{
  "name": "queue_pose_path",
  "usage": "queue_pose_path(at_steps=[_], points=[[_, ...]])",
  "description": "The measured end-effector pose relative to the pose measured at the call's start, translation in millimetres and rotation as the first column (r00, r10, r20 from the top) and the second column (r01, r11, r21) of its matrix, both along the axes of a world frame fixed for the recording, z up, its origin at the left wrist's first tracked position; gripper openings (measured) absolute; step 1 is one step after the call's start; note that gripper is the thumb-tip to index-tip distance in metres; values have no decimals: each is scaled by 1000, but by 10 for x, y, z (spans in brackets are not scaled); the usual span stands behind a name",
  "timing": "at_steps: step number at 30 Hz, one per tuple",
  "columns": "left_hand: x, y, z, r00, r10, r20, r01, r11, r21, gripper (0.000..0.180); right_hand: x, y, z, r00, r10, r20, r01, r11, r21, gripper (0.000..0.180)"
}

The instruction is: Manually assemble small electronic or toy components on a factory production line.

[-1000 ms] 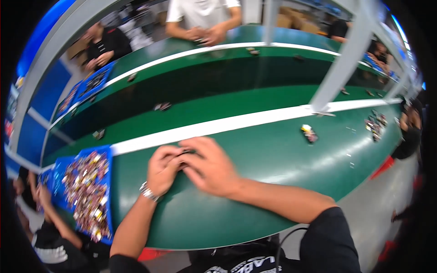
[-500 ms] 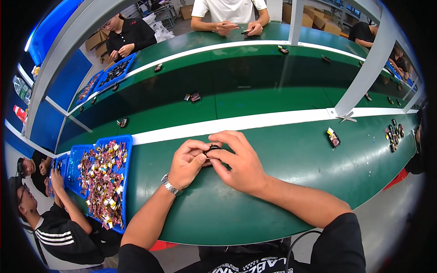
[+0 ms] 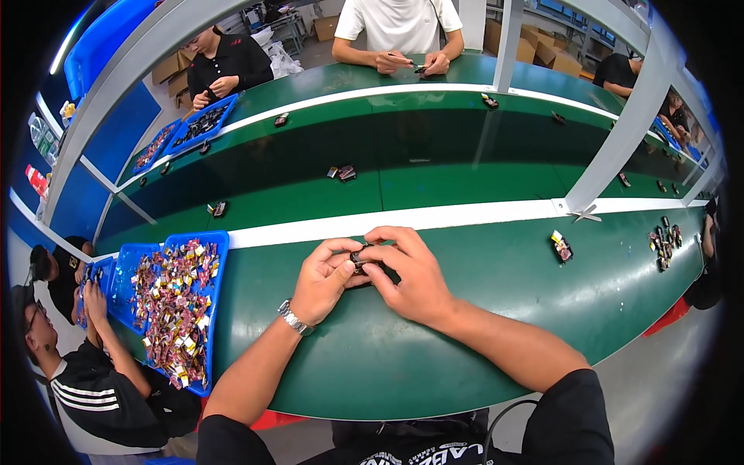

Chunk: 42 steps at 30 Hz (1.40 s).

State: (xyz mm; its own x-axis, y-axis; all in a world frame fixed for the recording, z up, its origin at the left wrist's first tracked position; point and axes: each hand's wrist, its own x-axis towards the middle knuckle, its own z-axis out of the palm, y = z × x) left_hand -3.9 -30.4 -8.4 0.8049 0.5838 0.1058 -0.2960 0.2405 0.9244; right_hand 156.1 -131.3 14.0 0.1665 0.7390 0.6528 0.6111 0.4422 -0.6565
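To your far left a blue tray (image 3: 219, 256) sits on the green bench (image 3: 480, 325), full of small parts in gold, red and white; a co-worker in a black top w/ white stripes (image 3: 101, 387) is beside it. Your left hand (image 3: 324, 280), w/ a metal wristwatch (image 3: 295, 318) at the wrist, is closed around a small dark part (image 3: 358, 256): thumb and forefinger pinch it from the left side. Your right hand (image 3: 411, 275) grips the same part from the right, fingers curled over it. So the part is held between both hands, just above the bench, near the white stripe (image 3: 465, 215).

Step in hand, I judge: you are fitting or pressing sth. on this part, approx. mid-way, as both hands are tight on it. The next move probably needs a steady pinch and fine fingertip control, because the part is very small.

The part looks black, compact, maybe w/ a shiny bit; most of it is hidden by your fingers, so I cannot tell its exact shape. Further right a similar small piece (image 3: 560, 246) lies alone on the bench.
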Motion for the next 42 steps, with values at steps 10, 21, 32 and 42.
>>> queue_pose_path(at_steps=[10,21,32,42], points=[[5,17,11,999,-19,-34,18,1000,-13,30,50,23,-47,977,-108,183,91,991,101,20],[27,-10,38,996,2,-95,-6,999,-38,30,12,27,-24,908,-197,371,143,976,167,21],[10,1,37,994,-10,-109,11,1000,8,27,18,48,6,822,-250,511,148,961,231,17],[61,-56,72,984,40,-175,-34,999,36,28,15,60,-85,775,-271,571,191,962,197,18]])
